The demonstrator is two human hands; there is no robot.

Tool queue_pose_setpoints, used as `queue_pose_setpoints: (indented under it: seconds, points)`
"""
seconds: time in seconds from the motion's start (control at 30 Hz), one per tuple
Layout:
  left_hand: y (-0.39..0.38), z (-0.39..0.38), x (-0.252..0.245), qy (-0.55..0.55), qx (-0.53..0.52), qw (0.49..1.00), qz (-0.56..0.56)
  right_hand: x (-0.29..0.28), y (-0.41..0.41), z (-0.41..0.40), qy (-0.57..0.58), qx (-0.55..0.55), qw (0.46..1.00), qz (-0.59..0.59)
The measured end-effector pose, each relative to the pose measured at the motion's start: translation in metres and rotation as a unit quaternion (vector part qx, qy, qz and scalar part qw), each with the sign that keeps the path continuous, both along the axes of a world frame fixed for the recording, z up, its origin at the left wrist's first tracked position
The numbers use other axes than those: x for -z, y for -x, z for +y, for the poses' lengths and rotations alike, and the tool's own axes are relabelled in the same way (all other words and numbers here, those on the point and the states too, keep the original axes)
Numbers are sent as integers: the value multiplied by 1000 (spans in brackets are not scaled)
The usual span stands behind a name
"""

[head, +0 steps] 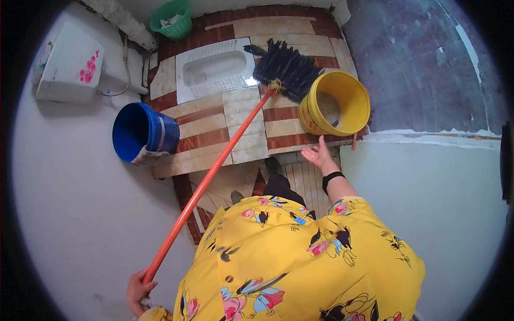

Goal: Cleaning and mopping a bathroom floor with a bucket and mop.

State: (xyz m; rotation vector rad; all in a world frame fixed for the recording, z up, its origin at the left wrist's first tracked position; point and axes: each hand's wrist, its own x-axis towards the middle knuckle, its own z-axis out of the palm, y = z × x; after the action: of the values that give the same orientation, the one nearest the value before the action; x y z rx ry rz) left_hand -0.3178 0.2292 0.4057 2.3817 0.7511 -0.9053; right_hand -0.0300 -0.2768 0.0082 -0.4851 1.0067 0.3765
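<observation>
My left hand (139, 289), at the lower left, grips the end of an orange broom handle (209, 176). The handle runs up to a broom head with black bristles (286, 68), which lies on the striped tiled floor (243, 108) against the right end of a white squat toilet (216, 67). My right hand (318, 154) is held out with its fingers apart and nothing in it, just below a yellow bucket (361, 104). The bucket leans with its mouth towards me, and some murky liquid shows inside. Whether the fingertips touch it, I cannot tell.
A blue bucket (165, 134) with a cloth (149, 156) at its rim stands at the left of the raised tiled step. Behind is a green basket (176, 30). A white cistern (72, 64) hangs on the left wall; a grey panel (417, 68) is at upper right.
</observation>
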Motion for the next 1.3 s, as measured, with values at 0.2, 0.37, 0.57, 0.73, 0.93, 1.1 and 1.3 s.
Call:
queue_pose_setpoints:
  seconds: [0.2, 0.37, 0.57, 0.73, 0.93, 1.1, 1.3]
  points:
    - [2, -57, -68, -41, -195, 979, 34, 1, -48, 70, -109, -144, 983, 23]
    - [-3, -110, -78, -172, -142, 975, 23, -32, -87, 136, -82, -313, 944, -61]
    - [1, -135, -73, -292, -94, 952, -20, -5, -80, 173, -52, -358, 932, -29]
    - [35, -116, -52, -241, -114, 962, -53, -18, -56, 197, -98, -349, 928, -91]
    - [93, -84, -31, -161, -152, 973, -64, -11, -5, 258, 70, -337, 939, -21]
    - [197, -42, -43, -243, -88, 956, -138, -25, 66, 310, -3, -346, 938, 9]
    - [181, -56, -121, -252, -209, 945, 19, -49, 114, 362, -43, -415, 909, 15]
